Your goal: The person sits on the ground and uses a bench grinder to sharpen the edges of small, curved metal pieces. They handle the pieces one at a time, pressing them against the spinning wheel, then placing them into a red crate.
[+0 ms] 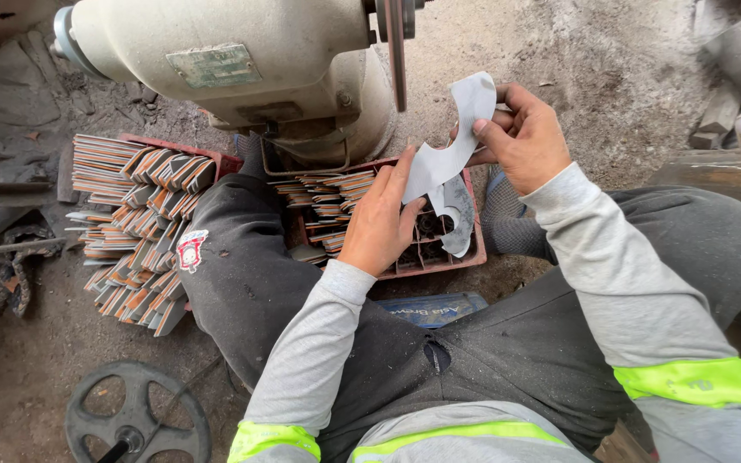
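Nearest me, my left hand (pixel 381 225) and right hand (pixel 527 137) both pinch one curved metal blank (pixel 449 146), held just above the red crate (pixel 473 249). I judge its thin edge could cut a fingertip if the grip slips. Beyond the crate, the grinding wheel (pixel 397 51) stands edge-on near my right hand; a lurch forward could bring knuckles against it.

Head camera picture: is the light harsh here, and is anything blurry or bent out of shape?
In the head view the light is soft and even, with faint shadows and no strong glare; the curved metal blank held by the left hand and right hand is sharp; the grinding machine and black wheel bulge slightly near the edges, as a wide lens does.
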`<control>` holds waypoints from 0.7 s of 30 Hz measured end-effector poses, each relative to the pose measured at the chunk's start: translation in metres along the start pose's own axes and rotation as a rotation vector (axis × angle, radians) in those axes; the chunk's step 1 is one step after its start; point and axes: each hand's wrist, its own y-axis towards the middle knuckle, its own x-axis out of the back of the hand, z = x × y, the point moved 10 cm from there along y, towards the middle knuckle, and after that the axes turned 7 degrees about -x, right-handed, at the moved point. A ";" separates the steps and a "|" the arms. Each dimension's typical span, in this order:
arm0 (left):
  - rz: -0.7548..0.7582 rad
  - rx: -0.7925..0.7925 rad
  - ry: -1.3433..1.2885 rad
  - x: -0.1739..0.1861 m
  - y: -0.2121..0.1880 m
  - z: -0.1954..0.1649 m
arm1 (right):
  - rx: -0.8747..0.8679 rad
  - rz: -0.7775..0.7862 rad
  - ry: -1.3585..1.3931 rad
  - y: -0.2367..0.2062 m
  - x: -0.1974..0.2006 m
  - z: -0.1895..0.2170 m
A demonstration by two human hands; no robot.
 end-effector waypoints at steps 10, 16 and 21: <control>-0.076 0.042 -0.322 -0.017 0.006 0.046 | 0.066 0.131 -0.087 0.005 -0.033 0.012; 0.009 0.304 -0.958 -0.044 0.022 0.089 | 0.431 0.030 -0.576 0.029 -0.073 0.036; -0.029 0.222 -1.079 -0.044 0.000 0.063 | 0.539 0.040 -0.736 -0.012 -0.069 0.049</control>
